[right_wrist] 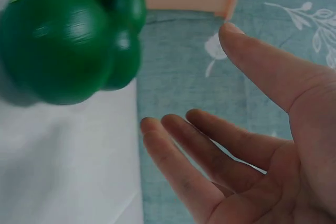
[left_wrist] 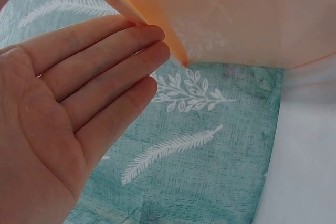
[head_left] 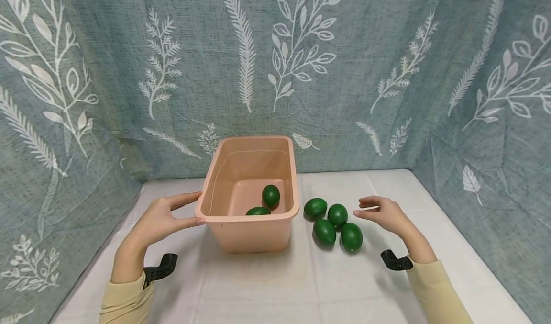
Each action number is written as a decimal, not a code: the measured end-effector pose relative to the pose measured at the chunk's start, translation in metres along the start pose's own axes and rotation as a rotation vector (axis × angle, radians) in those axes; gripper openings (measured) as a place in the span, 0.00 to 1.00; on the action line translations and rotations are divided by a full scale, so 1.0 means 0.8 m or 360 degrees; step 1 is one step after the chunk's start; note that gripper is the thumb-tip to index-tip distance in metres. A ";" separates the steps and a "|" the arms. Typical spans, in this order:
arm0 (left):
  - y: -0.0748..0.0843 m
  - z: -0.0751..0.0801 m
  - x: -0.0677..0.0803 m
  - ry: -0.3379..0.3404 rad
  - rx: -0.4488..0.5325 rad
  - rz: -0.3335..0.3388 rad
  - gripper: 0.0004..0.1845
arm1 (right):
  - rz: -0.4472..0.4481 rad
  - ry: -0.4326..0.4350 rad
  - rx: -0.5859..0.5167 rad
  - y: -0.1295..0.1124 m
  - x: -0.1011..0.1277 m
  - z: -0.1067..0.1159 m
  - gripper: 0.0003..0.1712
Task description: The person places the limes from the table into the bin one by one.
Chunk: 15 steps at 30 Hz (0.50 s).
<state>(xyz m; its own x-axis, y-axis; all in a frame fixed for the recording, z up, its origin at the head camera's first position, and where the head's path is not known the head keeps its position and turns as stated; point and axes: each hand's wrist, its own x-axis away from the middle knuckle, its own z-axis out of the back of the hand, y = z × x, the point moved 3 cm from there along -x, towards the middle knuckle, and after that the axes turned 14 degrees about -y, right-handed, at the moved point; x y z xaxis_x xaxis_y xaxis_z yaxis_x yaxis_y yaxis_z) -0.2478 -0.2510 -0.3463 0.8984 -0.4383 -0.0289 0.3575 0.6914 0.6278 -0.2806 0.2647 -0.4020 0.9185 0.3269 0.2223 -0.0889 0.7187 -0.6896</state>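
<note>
A peach plastic bin (head_left: 254,235) stands mid-table with two green egg-shaped fruits inside, one (head_left: 270,195) on the floor and one (head_left: 258,211) against the front wall. Several more green fruits (head_left: 337,215) lie in a cluster just right of it. My left hand (head_left: 189,210) has its straight fingers against the bin's near left corner, thumb by the rim; the left wrist view shows its fingertips (left_wrist: 157,51) meeting the bin (left_wrist: 252,14). My right hand (head_left: 360,207) hovers open just right of the cluster, holding nothing. In the right wrist view the fruits (right_wrist: 52,40) sit ahead of the spread right hand (right_wrist: 189,77).
A white cloth (head_left: 275,285) covers the table. A teal curtain with white leaves (head_left: 344,75) closes in the back and both sides. Black wrist mounts (head_left: 160,268) (head_left: 396,261) sit on yellow-sleeved forearms.
</note>
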 end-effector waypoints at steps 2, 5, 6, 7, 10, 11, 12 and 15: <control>0.000 0.000 0.000 -0.0004 0.0015 0.0005 0.37 | -0.0021 -0.0008 0.0000 0.007 0.003 -0.005 0.39; 0.001 0.001 0.001 -0.0008 0.0028 0.0010 0.37 | -0.0054 -0.0017 -0.0005 0.017 0.006 -0.015 0.40; 0.001 0.001 0.001 -0.0010 0.0028 0.0013 0.37 | -0.0062 -0.0020 -0.0004 0.019 0.007 -0.018 0.39; 0.001 0.001 0.001 -0.0010 0.0026 0.0015 0.37 | -0.0077 -0.0023 -0.0003 0.021 0.007 -0.022 0.40; 0.002 0.000 0.001 -0.0008 0.0012 0.0011 0.37 | -0.0129 -0.0041 -0.0018 0.027 0.010 -0.032 0.40; 0.002 0.000 0.001 -0.0008 0.0011 0.0008 0.37 | -0.0146 -0.0055 -0.0029 0.028 0.010 -0.036 0.40; 0.003 0.000 0.001 -0.0010 0.0007 0.0007 0.37 | -0.0164 -0.0070 -0.0043 0.029 0.011 -0.039 0.40; 0.004 0.000 0.001 -0.0010 0.0013 0.0008 0.36 | -0.0205 -0.0107 -0.0114 0.031 0.012 -0.048 0.42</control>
<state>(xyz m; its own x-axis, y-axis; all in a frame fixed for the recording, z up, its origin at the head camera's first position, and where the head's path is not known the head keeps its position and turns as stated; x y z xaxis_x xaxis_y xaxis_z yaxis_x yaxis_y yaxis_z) -0.2457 -0.2492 -0.3443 0.8985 -0.4385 -0.0206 0.3508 0.6889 0.6343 -0.2594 0.2620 -0.4439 0.8925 0.2770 0.3560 0.0578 0.7125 -0.6992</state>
